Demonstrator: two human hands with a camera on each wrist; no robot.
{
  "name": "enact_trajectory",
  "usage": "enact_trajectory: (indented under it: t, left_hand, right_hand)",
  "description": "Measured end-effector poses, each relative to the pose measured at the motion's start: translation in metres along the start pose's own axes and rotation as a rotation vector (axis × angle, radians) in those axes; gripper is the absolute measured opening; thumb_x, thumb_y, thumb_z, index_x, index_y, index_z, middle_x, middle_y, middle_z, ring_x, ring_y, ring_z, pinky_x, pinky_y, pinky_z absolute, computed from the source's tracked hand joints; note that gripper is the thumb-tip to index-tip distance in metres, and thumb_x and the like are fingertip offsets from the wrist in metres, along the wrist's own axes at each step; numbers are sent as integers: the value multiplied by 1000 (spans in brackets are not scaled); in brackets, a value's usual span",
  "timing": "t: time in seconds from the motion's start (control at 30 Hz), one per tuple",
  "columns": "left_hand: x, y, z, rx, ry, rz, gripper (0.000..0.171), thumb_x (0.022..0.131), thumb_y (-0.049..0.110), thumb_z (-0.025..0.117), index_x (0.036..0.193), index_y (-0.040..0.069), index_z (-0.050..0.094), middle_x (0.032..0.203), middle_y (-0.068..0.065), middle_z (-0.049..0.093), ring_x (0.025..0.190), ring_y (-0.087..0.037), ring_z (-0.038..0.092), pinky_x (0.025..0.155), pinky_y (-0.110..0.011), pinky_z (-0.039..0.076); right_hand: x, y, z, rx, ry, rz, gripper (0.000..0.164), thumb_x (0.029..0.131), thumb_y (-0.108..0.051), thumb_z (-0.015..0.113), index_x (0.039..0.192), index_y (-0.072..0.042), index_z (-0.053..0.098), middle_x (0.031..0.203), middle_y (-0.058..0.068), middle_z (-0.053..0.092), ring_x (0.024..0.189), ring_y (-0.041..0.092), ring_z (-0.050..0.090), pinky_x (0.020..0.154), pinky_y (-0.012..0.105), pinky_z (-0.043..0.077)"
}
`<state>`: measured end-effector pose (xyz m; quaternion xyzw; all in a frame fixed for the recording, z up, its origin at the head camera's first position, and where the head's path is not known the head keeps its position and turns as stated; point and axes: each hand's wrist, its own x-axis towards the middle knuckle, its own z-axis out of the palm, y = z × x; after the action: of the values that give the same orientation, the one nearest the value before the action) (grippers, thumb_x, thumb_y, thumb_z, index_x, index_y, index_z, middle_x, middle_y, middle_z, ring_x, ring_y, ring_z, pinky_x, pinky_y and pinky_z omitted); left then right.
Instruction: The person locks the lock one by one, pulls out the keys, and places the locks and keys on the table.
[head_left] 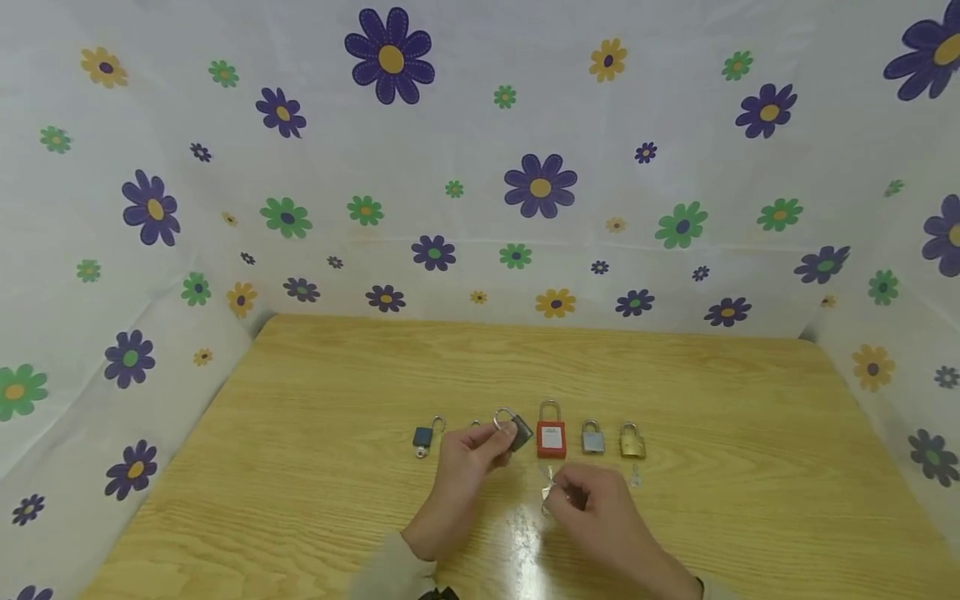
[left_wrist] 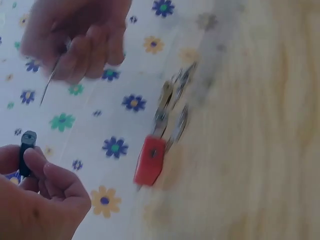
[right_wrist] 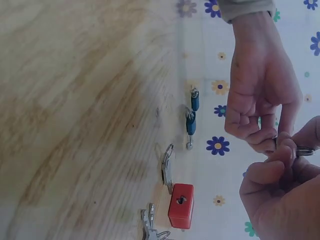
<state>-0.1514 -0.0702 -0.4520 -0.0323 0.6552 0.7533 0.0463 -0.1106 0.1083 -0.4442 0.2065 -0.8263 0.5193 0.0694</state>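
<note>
My left hand (head_left: pixel 468 467) pinches a dark padlock (head_left: pixel 519 433) between thumb and fingers, its shackle pointing up and left. The padlock's keyhole end shows in the left wrist view. A thin key (left_wrist: pixel 48 85) juts from the curled fingers of my right hand (head_left: pixel 600 504), apart from the padlock in that view. Metal rings (right_wrist: pixel 305 150) show at this hand in the right wrist view. In the head view, silver keys (head_left: pixel 547 497) appear beside the right fingers, partly covered by them. The rest of the held key is hidden in the hand.
A red padlock (head_left: pixel 551 442), a grey padlock (head_left: pixel 592 440) and a brass padlock (head_left: pixel 632 443) lie in a row on the wooden table (head_left: pixel 300 467). Left of them is a blue padlock (head_left: pixel 423 436) with its shackle swung out. A small key (head_left: pixel 636 477) lies below the brass one.
</note>
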Motion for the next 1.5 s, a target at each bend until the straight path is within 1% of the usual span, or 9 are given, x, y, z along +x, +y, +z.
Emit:
enact_trajectory:
  t: [0.07, 0.17, 0.33, 0.47, 0.57, 0.8, 0.9, 1.27, 1.5]
  left_hand:
    - [5, 2, -8, 4, 24, 5, 30, 89, 14, 71, 97, -15, 71, 74, 6, 71, 67, -9, 59, 66, -22, 53]
    - [10, 5, -17, 79, 10, 32, 29, 89, 18, 71, 96, -11, 74, 74, 5, 71, 68, -11, 60, 66, -23, 54]
    - [11, 8, -28, 180, 26, 47, 25, 88, 20, 72, 92, -4, 77, 71, 2, 69, 65, -12, 59, 63, -27, 52]
    - [9, 6, -36, 214, 44, 50, 21, 87, 17, 73, 89, -4, 77, 72, -2, 69, 64, -13, 58, 60, -27, 52]
    - [7, 4, -42, 224, 43, 54, 21, 88, 16, 73, 87, -5, 76, 70, -3, 67, 64, -14, 56, 60, -28, 53]
    - [5, 1, -53, 267, 51, 57, 24, 87, 21, 74, 81, -3, 75, 67, -1, 63, 66, -13, 54, 64, -31, 51]
    - [5, 2, -57, 263, 61, 43, 22, 87, 20, 74, 83, -1, 76, 67, -1, 63, 65, -13, 54, 64, -29, 52]
    - [4, 3, -61, 252, 55, 20, 25, 86, 22, 74, 87, -3, 76, 67, 1, 64, 65, -13, 56, 63, -25, 51]
    - [3, 3, -60, 264, 63, 9, 25, 85, 23, 75, 87, -2, 77, 68, 0, 64, 65, -13, 55, 63, -25, 51]
  right_hand:
    - [-1, 1, 1, -1, -25, 1, 30, 73, 11, 59, 61, -17, 59, 53, -11, 46, 50, -1, 40, 43, 15, 34]
    - [-1, 2, 2, -9, -69, 29, 28, 79, 8, 62, 66, -16, 66, 58, -10, 52, 53, 1, 45, 46, 17, 40]
    - [-1, 3, 4, -84, -146, 72, 20, 88, -5, 66, 72, -14, 76, 76, -7, 59, 63, 6, 52, 52, 22, 49]
    - [-2, 2, 7, -126, -127, 109, 15, 88, -6, 67, 79, -6, 79, 80, -4, 55, 66, 8, 51, 53, 21, 48]
    - [-2, 0, 9, -128, -86, 114, 11, 87, -3, 68, 89, -2, 79, 79, -2, 61, 66, 8, 55, 53, 22, 51]
    - [2, 2, 16, -115, -102, 169, 7, 84, -5, 72, 80, -10, 75, 74, 2, 75, 62, 4, 61, 55, 25, 56]
    - [8, 3, 22, -135, -160, 185, 12, 84, -8, 72, 73, -10, 72, 66, -1, 71, 55, 1, 56, 52, 23, 52]
    - [31, 7, 33, -235, -329, 163, 41, 84, -7, 66, 45, -13, 53, 41, -12, 41, 35, -4, 34, 36, 16, 28]
    - [41, 7, 37, -271, -399, 220, 54, 88, -6, 66, 44, -19, 37, 39, -12, 30, 34, 0, 27, 35, 16, 24]
